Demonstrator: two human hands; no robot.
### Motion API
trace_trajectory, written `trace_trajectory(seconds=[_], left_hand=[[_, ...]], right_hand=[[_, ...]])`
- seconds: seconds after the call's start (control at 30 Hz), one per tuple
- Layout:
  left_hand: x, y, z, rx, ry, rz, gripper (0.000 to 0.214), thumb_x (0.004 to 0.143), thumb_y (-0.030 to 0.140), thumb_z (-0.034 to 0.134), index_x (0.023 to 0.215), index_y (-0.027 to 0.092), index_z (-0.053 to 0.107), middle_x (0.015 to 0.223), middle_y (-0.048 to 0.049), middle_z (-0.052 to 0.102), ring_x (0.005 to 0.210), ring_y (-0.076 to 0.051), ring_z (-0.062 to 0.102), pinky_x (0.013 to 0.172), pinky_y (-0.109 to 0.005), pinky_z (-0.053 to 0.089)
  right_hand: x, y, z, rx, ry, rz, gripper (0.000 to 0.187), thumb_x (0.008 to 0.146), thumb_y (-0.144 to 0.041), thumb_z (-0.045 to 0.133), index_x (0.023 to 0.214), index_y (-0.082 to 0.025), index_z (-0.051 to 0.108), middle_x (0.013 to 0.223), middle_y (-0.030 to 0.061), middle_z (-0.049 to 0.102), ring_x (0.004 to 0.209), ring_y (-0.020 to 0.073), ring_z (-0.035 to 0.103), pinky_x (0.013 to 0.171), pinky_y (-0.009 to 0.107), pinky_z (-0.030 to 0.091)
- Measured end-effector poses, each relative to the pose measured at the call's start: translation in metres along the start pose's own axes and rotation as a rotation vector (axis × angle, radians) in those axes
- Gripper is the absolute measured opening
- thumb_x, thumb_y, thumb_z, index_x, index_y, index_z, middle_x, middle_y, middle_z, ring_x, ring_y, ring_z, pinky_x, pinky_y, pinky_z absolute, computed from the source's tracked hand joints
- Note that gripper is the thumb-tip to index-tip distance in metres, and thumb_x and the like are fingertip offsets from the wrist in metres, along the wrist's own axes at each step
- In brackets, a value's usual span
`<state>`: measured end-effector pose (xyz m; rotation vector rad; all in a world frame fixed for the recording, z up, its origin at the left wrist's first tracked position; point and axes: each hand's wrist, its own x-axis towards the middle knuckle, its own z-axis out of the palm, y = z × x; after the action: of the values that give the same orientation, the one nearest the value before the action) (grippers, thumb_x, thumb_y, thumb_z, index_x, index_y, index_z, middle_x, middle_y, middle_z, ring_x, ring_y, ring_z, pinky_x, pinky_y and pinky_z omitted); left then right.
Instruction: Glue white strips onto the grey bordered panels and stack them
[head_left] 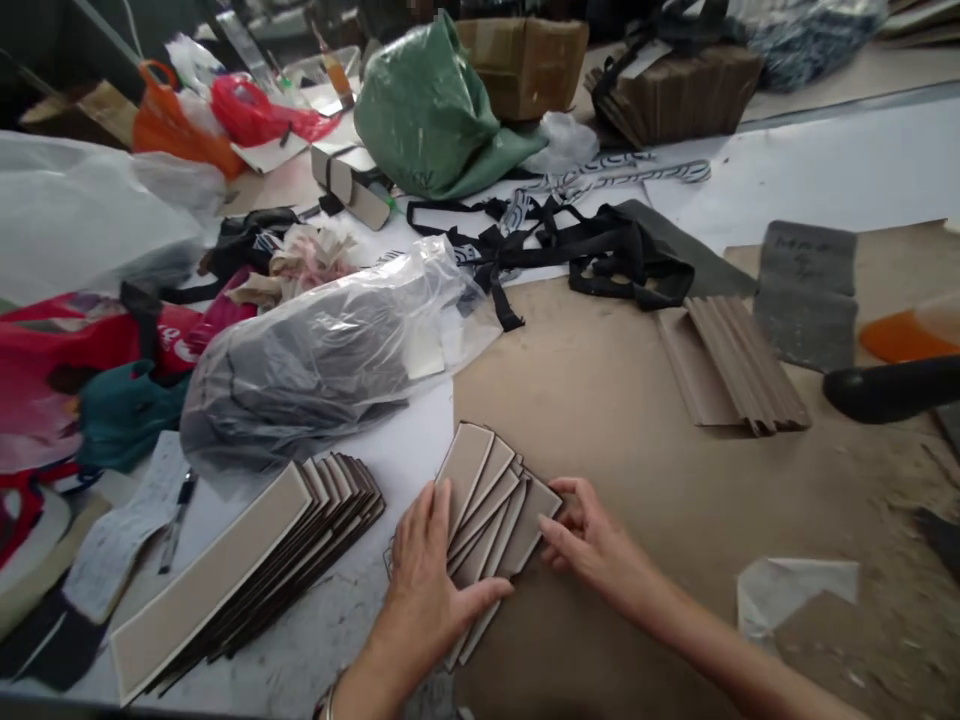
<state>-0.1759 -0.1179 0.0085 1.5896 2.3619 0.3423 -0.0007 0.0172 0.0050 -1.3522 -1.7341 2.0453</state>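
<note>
A fanned pile of flat beige strips with dark edges (471,462) lies in front of me. My left hand (427,595) rests over its left side, fingers stretched out and thumb spread across the lower strips. At the pile's right side, my right hand (592,545) pinches the edge of the rightmost beige strip (531,520) between thumb and fingers. The lower ends of several strips stick out beneath my left thumb; others are partly hidden under that palm. A neater, overlapping stack of similar long beige strips (217,580) sits to the left.
A clear plastic bag with dark contents (315,350) lies beyond the strips. Folded brown pieces (739,365) and a black handle (892,388) are at right. Black straps (555,245), a green bag (427,110) and a cardboard box (525,65) stand farther back. A pen (178,520) lies left.
</note>
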Motion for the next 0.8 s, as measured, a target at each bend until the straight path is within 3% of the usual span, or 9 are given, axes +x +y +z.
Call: trace_trajectory(seconds=[0.13, 0.23, 0.4, 0.57, 0.73, 0.8], left_hand=[[-0.005, 0.023, -0.005, 0.09, -0.047, -0.05, 0.119, 0.048, 0.054, 0.078, 0.141, 0.016, 0.014, 0.142, -0.0221, 0.025, 0.129, -0.038, 0.028, 0.102, -0.056, 0.03], [-0.006, 0.032, -0.003, 0.144, -0.013, -0.06, 0.122, 0.043, 0.052, 0.08, 0.14, 0.014, 0.017, 0.141, -0.0233, 0.025, 0.129, -0.039, 0.028, 0.101, -0.056, 0.03], [-0.007, 0.035, 0.003, 0.198, 0.066, -0.037, 0.118, 0.043, 0.053, 0.079, 0.139, 0.014, 0.021, 0.139, -0.0235, 0.026, 0.128, -0.038, 0.028, 0.101, -0.055, 0.029], [-0.009, 0.031, 0.009, 0.186, 0.101, -0.03, 0.118, 0.044, 0.054, 0.077, 0.139, 0.014, 0.02, 0.139, -0.0229, 0.026, 0.127, -0.038, 0.028, 0.102, -0.055, 0.028], [-0.015, 0.027, 0.007, 0.145, 0.048, -0.008, 0.107, 0.052, 0.055, 0.072, 0.139, 0.016, 0.023, 0.141, -0.0225, 0.027, 0.129, -0.038, 0.028, 0.103, -0.055, 0.026], [-0.02, 0.027, 0.005, 0.129, 0.008, 0.028, 0.103, 0.055, 0.054, 0.071, 0.139, 0.018, 0.025, 0.141, -0.0217, 0.029, 0.13, -0.037, 0.028, 0.104, -0.055, 0.025]], right_hand=[[-0.006, -0.012, 0.009, -0.214, 0.171, -0.071, 0.033, 0.081, -0.038, 0.048, 0.107, -0.02, 0.043, 0.084, 0.0038, 0.061, 0.075, 0.0201, 0.061, 0.07, 0.036, 0.048], [-0.004, -0.02, 0.015, -0.234, 0.228, -0.071, 0.031, 0.079, -0.039, 0.05, 0.103, -0.02, 0.045, 0.098, 0.0079, 0.062, 0.087, 0.0225, 0.061, 0.078, 0.038, 0.047], [0.016, -0.022, 0.015, -0.131, 0.178, -0.041, 0.041, 0.075, -0.049, 0.055, 0.102, -0.019, 0.051, 0.101, 0.0083, 0.064, 0.093, 0.0244, 0.06, 0.082, 0.037, 0.046], [0.032, -0.029, 0.016, -0.052, 0.046, -0.068, 0.042, 0.068, -0.05, 0.061, 0.092, -0.016, 0.059, 0.087, 0.006, 0.068, 0.083, 0.0237, 0.062, 0.074, 0.034, 0.048], [0.019, -0.022, 0.02, 0.146, -0.028, 0.032, 0.045, 0.068, -0.047, 0.063, 0.101, -0.018, 0.055, 0.084, 0.0038, 0.067, 0.07, 0.0211, 0.063, 0.057, 0.031, 0.051], [0.009, -0.02, 0.014, 0.031, -0.035, 0.018, 0.041, 0.076, -0.046, 0.056, 0.106, -0.018, 0.054, 0.087, 0.0062, 0.067, 0.073, 0.0233, 0.063, 0.057, 0.033, 0.052]])
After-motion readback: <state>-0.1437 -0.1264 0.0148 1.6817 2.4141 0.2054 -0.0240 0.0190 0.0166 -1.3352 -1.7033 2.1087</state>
